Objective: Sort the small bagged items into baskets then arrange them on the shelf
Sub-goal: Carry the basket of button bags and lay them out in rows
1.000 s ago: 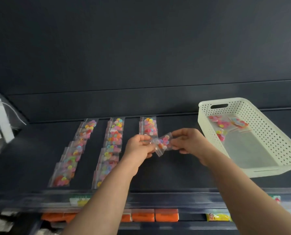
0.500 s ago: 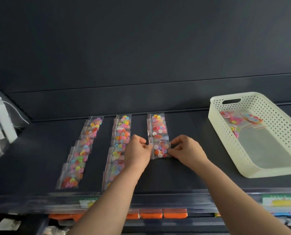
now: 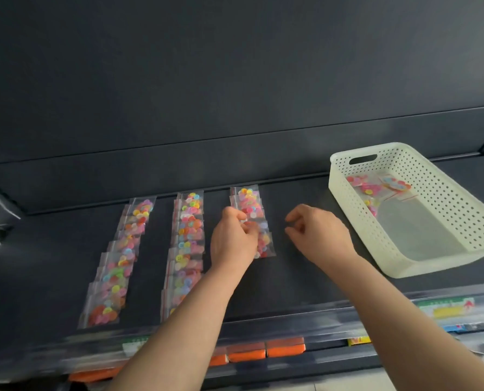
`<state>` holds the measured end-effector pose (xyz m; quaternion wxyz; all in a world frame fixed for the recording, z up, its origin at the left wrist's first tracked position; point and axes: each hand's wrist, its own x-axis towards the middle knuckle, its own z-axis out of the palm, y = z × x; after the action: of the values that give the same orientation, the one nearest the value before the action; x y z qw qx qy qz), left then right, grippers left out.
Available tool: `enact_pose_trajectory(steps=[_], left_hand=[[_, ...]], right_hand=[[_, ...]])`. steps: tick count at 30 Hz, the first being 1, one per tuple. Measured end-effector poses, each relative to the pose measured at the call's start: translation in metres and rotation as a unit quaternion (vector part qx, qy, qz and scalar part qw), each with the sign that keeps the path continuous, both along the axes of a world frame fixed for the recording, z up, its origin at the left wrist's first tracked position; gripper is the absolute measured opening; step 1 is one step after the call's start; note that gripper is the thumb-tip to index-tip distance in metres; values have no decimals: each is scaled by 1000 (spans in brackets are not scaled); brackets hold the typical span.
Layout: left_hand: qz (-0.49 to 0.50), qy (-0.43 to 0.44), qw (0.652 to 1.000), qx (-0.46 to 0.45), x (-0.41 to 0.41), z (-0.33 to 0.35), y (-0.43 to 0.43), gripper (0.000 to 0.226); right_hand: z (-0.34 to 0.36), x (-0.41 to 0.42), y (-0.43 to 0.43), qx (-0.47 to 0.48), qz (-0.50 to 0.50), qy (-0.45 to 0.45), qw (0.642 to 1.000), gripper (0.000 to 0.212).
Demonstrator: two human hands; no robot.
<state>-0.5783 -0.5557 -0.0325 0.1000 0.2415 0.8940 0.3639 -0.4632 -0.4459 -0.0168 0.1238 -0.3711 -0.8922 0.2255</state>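
While the left hand (image 3: 232,241) is pinching the left side of the front bag of buttons (image 3: 265,245) in the short third row (image 3: 249,200), the right hand (image 3: 317,235) is hovering just beside that row, its fingers loosely curled and holding nothing. Two longer rows (image 3: 187,244) are lying nearer the left edge of the shelf (image 3: 291,280), running back to front. Near the right edge, a cream perforated basket (image 3: 404,268) is sitting with a few more bags (image 3: 366,187) at its far end.
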Motion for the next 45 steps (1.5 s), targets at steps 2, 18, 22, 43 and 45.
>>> enact_pose_trajectory(steps=[2, 18, 22, 43, 45], left_hand=[[-30, -33, 999, 28, 11, 7, 15, 19], [-155, -139, 977, 46, 100, 33, 133, 35], [-151, -149, 977, 29, 98, 31, 141, 27], [-54, -245, 940, 232, 71, 50, 105, 9], [-41, -239, 945, 221, 61, 45, 90, 9]], right_hand=[[14, 11, 11, 70, -10, 18, 997, 17], [15, 96, 152, 100, -94, -125, 983, 31], [12, 82, 162, 77, -59, -155, 983, 29], [48, 53, 104, -231, 9, 190, 954, 36], [44, 47, 92, -262, 20, 184, 947, 27]])
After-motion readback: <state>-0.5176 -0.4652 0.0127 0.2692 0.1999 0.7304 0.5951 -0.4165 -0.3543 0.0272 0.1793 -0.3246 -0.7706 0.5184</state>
